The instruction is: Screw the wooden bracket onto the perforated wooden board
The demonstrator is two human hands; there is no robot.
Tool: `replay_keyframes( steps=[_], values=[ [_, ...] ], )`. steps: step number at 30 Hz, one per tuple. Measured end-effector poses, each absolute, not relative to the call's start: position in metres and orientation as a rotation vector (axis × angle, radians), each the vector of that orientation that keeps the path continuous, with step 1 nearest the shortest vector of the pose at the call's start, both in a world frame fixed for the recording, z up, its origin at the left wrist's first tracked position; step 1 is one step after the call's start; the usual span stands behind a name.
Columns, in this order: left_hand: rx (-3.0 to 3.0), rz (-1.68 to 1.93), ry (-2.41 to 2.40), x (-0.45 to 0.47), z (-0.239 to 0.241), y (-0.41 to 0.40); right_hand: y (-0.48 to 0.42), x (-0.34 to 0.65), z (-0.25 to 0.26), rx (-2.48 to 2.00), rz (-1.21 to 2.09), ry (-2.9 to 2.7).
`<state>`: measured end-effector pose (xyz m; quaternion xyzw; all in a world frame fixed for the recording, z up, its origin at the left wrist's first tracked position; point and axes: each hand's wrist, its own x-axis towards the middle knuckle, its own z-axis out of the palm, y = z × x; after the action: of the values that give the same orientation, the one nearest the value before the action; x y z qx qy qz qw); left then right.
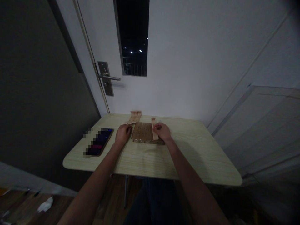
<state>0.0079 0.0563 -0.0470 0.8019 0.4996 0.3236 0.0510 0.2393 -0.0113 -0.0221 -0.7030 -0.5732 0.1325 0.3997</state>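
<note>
A brown wooden board point(142, 131) lies flat on the pale wood-patterned table. My right hand point(163, 131) is at the board's right side, with thumb and fingers closed on a light wooden strip point(154, 128) that lies lengthwise across the board. A thin pale tip shows just above that hand; I cannot make out what it is. My left hand point(123, 133) rests on the table beside the board's left edge, its fingers curled. Whether anything is inside the left hand is hidden. Behind the board, a bunch of similar light wooden pieces point(135, 116) sits near the table's back edge.
A phone point(100, 142) with its screen lit lies on the left of the table point(150, 162). A white door point(178, 62) with a metal handle point(110, 77) stands right behind the table. Something white and crumpled point(45, 204) is on the floor at lower left.
</note>
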Motion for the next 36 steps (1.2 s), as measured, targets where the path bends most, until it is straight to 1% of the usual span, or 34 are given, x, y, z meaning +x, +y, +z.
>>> replay_keyframes(
  steps=[2,5,8,9,13,20,30,33,36],
  values=[
    [2.428,1.049,1.535,0.014,-0.039,0.046,-0.010,0.236,-0.023,-1.784,0.326,-1.455],
    [2.472,1.190,1.424,0.032,-0.025,0.029,-0.008,0.232,-0.023,-1.792,0.308,-1.462],
    [2.717,0.957,1.079,0.055,-0.020,0.016,-0.009,0.231,-0.020,-1.793,0.292,-1.468],
    [2.766,0.879,1.038,0.062,-0.020,0.013,-0.010,0.232,-0.019,-1.796,0.287,-1.467],
    [2.787,0.747,1.210,0.071,-0.028,0.007,-0.017,0.241,-0.012,-1.830,0.271,-1.442],
    [2.797,0.723,1.259,0.066,-0.028,0.006,-0.029,0.259,-0.011,-1.849,0.324,-1.378],
    [2.792,0.581,1.292,0.067,-0.020,0.006,-0.032,0.253,-0.014,-1.678,0.432,-1.254],
    [2.740,0.634,1.255,0.072,-0.015,0.006,-0.031,0.261,-0.013,-1.614,0.424,-1.104],
    [2.688,0.708,1.094,0.080,-0.012,0.009,-0.025,0.270,-0.013,-1.509,0.476,-0.966]
  ],
)
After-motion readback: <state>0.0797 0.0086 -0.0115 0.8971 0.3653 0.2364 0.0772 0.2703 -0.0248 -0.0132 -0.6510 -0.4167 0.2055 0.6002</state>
